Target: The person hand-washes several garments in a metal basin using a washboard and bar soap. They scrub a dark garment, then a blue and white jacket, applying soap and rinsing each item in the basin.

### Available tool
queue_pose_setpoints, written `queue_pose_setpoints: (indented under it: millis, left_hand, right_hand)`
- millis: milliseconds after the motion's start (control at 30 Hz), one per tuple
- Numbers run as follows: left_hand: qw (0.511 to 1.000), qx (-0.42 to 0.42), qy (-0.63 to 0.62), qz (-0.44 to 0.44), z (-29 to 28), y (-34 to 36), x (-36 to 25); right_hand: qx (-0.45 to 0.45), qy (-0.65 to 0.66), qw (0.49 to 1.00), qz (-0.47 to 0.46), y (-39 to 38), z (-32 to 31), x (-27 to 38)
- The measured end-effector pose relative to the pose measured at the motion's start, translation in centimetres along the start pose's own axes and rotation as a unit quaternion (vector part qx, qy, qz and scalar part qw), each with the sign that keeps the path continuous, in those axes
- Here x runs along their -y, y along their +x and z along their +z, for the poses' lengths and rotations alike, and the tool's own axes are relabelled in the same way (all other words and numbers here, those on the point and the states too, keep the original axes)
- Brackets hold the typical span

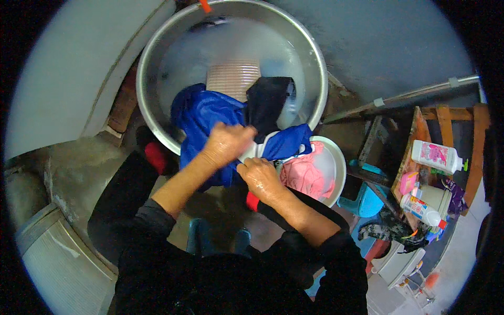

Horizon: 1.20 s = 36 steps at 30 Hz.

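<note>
A wet blue garment (207, 113) with black and white parts hangs over the near rim of a large metal basin (321, 79). My left hand (227, 144), slightly blurred, is closed on the garment near its white part. Just to the right and nearer to me, my right hand (261, 178) grips the same garment, its fingers curled in. A ribbed washboard (233, 77) leans in the cloudy water beyond the cloth. The black part (268, 102) of the cloth lies against the board's right side.
Right of the large basin, a smaller white basin (342, 170) holds pink cloth (304, 176). A light-blue plastic stool (366, 202) stands beside it. Farther right, a white bottle (434, 156) and a second bottle (422, 210) lie by wooden slats. A metal pole (404, 96) slants above.
</note>
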<state>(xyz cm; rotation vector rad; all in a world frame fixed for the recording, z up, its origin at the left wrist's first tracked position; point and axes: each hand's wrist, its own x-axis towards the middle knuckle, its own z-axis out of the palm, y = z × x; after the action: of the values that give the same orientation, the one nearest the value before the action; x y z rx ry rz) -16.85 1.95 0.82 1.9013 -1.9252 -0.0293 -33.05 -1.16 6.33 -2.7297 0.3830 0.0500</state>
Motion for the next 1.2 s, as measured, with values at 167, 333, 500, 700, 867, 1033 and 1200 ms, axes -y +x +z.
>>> queue_pose_setpoints:
  millis: [167, 333, 500, 700, 867, 1033, 1200]
  left_hand:
    - [0.978, -0.058, 0.011, -0.202, -0.7, 1.5, 5.2]
    - [0.995, 0.048, -0.025, 0.081, -0.6, -0.6, 0.0]
    - [0.978, -0.021, 0.003, -0.209, -0.3, 0.7, 3.2]
    - [0.963, -0.016, -0.122, -0.241, -0.4, -0.3, 3.2]
    - [0.959, -0.021, -0.155, -0.238, -0.4, -1.6, 1.9]
    - [0.94, -0.016, -0.215, -0.265, -1.2, -1.5, 1.7]
    - [0.879, -0.073, -0.334, -0.333, -0.4, -2.2, 4.7]
  right_hand:
    - [-0.003, 0.005, 1.0, 0.016, 0.4, -0.3, 0.7]
    - [0.062, 0.016, 0.997, 0.035, -2.0, 1.6, 0.5]
    - [0.015, 0.071, 0.997, 0.011, -1.5, 1.7, 0.0]
    - [-0.042, 0.192, 0.956, 0.219, 3.4, -1.1, -5.3]
    - [-0.123, 0.115, 0.878, 0.449, 9.3, -0.3, -10.8]
    - [-0.1, 0.117, 0.862, 0.483, 11.4, 2.5, -14.0]
    - [-0.302, 0.587, 0.699, 0.275, 10.8, -1.6, -11.1]
